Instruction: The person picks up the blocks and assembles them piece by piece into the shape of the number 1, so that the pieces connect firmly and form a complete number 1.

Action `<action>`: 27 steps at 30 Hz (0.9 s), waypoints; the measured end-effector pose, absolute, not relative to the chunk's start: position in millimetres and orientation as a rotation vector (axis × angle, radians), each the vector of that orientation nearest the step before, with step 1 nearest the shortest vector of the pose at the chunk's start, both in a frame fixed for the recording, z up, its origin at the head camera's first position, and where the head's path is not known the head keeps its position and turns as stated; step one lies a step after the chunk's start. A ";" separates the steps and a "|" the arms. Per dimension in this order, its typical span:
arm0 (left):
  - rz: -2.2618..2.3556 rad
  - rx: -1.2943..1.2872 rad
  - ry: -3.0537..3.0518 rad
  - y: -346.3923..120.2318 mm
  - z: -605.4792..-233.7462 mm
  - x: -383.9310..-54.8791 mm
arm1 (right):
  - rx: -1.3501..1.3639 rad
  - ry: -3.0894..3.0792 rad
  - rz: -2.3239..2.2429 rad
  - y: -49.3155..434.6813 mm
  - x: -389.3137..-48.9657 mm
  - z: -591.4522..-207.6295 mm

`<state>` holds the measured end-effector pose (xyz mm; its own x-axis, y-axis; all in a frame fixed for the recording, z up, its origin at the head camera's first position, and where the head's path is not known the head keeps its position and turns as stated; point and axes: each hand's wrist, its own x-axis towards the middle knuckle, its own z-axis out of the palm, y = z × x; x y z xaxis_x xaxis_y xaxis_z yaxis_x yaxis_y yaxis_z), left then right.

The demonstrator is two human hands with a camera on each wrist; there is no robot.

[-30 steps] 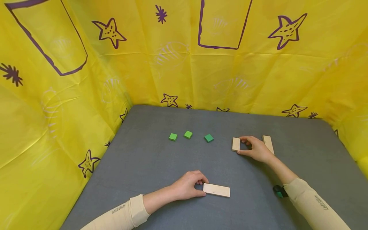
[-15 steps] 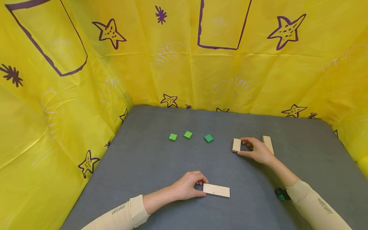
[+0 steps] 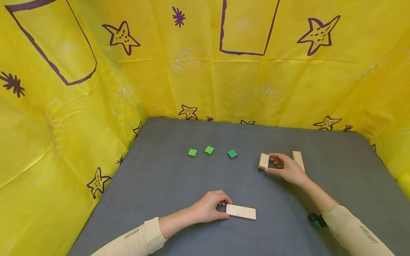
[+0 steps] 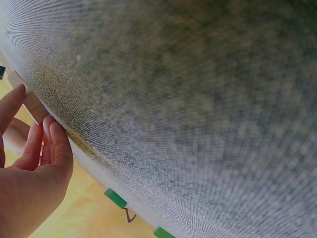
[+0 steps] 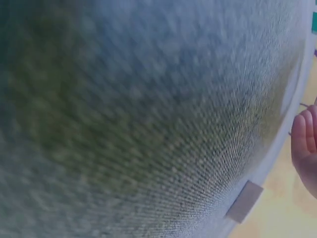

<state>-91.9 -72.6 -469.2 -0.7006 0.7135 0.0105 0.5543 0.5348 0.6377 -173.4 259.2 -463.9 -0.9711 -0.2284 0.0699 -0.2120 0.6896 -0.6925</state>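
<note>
My left hand (image 3: 209,207) is at the front middle of the grey table in the head view. Its thumb and fingers pinch the left end of a pale, flat wooden block (image 3: 241,212); the left wrist view shows the fingertips at the end of this wooden block (image 4: 34,106). Farther back on the right, my right hand (image 3: 286,168) pinches a second wooden block (image 3: 264,161) between thumb and fingers, at its right side. In the right wrist view only part of the right hand (image 5: 307,148) appears at the edge, and its held block is out of sight.
A third wooden block (image 3: 298,161) lies just behind my right hand. To the left are two light green tiles, one left (image 3: 192,153) and one right (image 3: 209,150), and a darker green tile (image 3: 232,154). Yellow cloth (image 3: 192,81) with drawn starfish walls the grey table (image 3: 160,170).
The right hand and its wooden block have shifted very slightly right, the block turning a little, and the right forearm has swung outward. My left hand and its block stay put.
</note>
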 end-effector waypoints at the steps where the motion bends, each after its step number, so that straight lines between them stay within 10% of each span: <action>1: 0.916 1.062 2.523 -72.7 -469.1 -91.9 | -0.364 2.855 -1.183 259.0 -172.5 -464.0; 27: 0.928 1.062 2.518 -73.0 -468.9 -91.5 | -0.269 2.674 -1.381 239.1 -142.7 -459.6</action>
